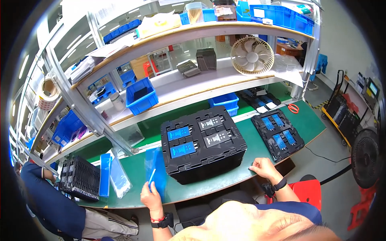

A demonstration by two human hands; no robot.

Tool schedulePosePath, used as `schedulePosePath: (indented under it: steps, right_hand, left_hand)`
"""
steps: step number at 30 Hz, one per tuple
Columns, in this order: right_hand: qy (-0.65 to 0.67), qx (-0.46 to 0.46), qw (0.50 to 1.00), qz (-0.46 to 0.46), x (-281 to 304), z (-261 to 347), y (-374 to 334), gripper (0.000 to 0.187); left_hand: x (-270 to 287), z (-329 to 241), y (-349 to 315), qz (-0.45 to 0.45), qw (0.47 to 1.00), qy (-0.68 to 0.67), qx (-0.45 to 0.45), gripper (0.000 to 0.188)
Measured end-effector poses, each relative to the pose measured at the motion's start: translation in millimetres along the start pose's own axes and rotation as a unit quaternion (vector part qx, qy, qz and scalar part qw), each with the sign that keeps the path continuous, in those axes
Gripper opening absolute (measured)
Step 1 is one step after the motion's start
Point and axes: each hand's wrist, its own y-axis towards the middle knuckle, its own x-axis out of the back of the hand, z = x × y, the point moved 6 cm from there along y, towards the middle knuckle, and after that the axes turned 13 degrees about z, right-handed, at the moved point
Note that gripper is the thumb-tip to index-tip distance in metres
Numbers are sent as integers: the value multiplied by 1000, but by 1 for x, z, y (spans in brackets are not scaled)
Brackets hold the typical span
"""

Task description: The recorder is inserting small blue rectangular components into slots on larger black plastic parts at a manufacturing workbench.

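Note:
My left hand point(150, 197) is at the table's front edge, thumb and fingers closed on a thin white stick point(152, 175). The stick lies over a sheet of clear blue film point(161, 176). Right of it stands a tall stack of black trays point(205, 162). In the top tray sit two blue-faced modules point(183, 150) on the left and two grey-faced modules point(217, 138) on the right. My right hand point(263, 167) rests by the front edge, fingers curled; whatever they may hold is hidden. Beyond it lies a black tray point(277, 134) with several blue-faced modules.
Red-handled scissors point(293, 108) lie at the far right. On the left are another tray stack point(80, 176), a long blue bin point(105, 174) and clear plastic bags point(120, 176). A co-worker point(52, 201) stands there. The shelf holds a fan point(252, 56) and a blue bin point(142, 96).

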Motion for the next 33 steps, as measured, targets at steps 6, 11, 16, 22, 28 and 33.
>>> schedulePosePath:
  steps: [6,11,16,22,28,33]
  right_hand:
    - [15,35,999,-11,1,-6,5,22]
    - [161,-21,986,30,-8,-28,6,20]
    - [212,-43,973,82,-9,-22,10,18]
    - [242,-58,958,140,0,-23,12,13]
    - [190,104,964,153,76,59,-9,6]
    - [204,237,937,154,70,195,-11,33]
  left_hand:
    - [7,-26,19,3,994,-12,-107,21]
    - [-31,-22,-3,53,991,20,-125,21]
    - [-13,-17,10,55,995,-51,-61,18]
    - [41,-6,51,-85,942,-314,82,15]
    - [46,-60,113,87,692,-714,61,29]
    - [48,-176,117,283,514,-809,-32,33]
